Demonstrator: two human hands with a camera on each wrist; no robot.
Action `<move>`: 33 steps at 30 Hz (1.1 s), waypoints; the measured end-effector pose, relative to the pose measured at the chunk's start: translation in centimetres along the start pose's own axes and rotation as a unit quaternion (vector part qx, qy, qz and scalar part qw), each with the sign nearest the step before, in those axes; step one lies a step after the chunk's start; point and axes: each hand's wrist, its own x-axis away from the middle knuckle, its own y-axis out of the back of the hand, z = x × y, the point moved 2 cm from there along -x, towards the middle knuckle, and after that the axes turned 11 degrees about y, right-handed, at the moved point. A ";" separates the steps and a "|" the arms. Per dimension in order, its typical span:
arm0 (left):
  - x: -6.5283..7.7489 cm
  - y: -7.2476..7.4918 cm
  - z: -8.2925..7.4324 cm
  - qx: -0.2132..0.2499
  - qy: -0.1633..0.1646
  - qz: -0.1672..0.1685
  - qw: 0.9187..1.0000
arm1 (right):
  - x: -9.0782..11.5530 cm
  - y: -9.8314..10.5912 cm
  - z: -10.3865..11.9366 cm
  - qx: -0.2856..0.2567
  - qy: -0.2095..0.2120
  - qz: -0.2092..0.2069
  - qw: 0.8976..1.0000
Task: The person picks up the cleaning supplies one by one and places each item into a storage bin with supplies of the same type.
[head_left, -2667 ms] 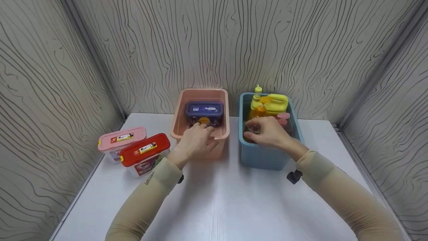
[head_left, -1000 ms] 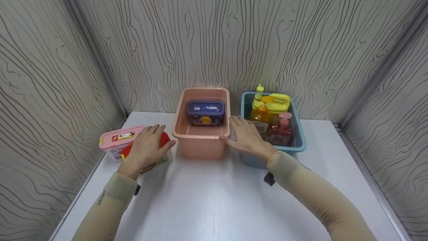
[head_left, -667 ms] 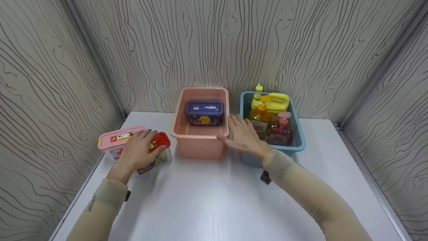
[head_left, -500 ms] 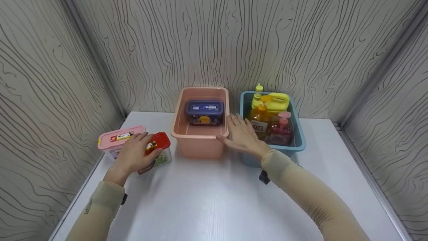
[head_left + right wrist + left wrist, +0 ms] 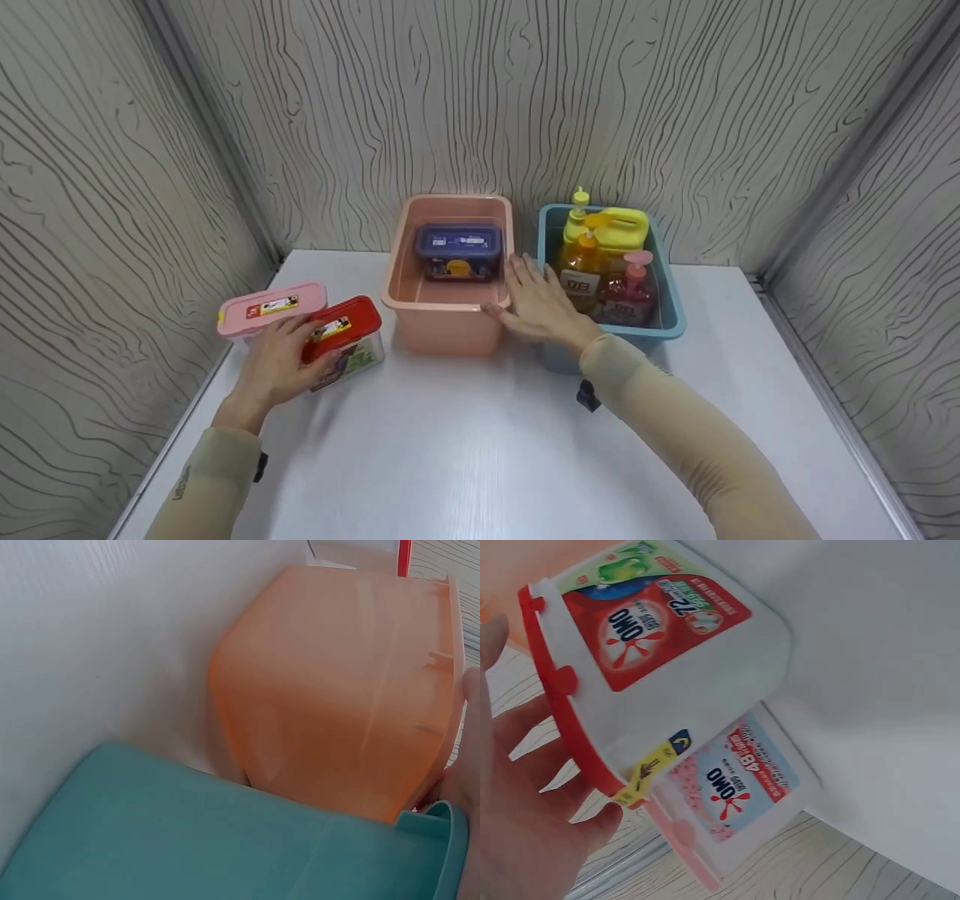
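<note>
My left hand (image 5: pixel 274 367) hovers at the left end of a laundry-capsule box with a red lid (image 5: pixel 360 319). Its fingers are spread and loosely bent over the lid; in the left wrist view I cannot tell whether they touch it. Beside that box, to the left, stands another capsule box with a pink lid (image 5: pixel 259 309). My right hand (image 5: pixel 551 311) rests with straight fingers along the right rim of the pink bin (image 5: pixel 450 330), thumb at its near corner. A dark blue lidded box (image 5: pixel 459 241) sits inside that bin.
Right of the pink bin stands a blue-green bin (image 5: pixel 671 311). It holds a yellow jug (image 5: pixel 624 231), an orange pump bottle (image 5: pixel 581 262) and a red pump bottle with a pink top (image 5: pixel 628 300). Wood-patterned panels (image 5: pixel 480 97) enclose the white table (image 5: pixel 480 450).
My right hand has moved from inside the blue-green bin to the pink bin's rim. My left hand has left the pink bin and drifted left and nearer, uncovering more of the red lid.
</note>
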 end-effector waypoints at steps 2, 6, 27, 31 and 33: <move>0.0 -0.1 0.3 0.003 0.001 -0.002 1.000 | 0.0 0.0 0.0 -0.002 -0.002 0.003 1.000; -0.1 -0.5 0.9 0.012 0.010 -0.004 1.000 | -0.1 0.0 0.0 -0.017 -0.007 0.007 1.000; 0.1 -1.5 1.3 0.071 0.025 -0.027 0.997 | -0.1 -0.1 0.1 -0.021 -0.020 0.014 0.999; 0.2 -1.7 1.0 0.066 0.028 -0.037 0.997 | -0.1 -0.1 0.0 -0.017 -0.020 0.012 1.000; 0.3 -1.8 0.8 0.067 0.030 -0.041 0.997 | -0.1 0.0 0.0 -0.013 -0.020 0.012 1.000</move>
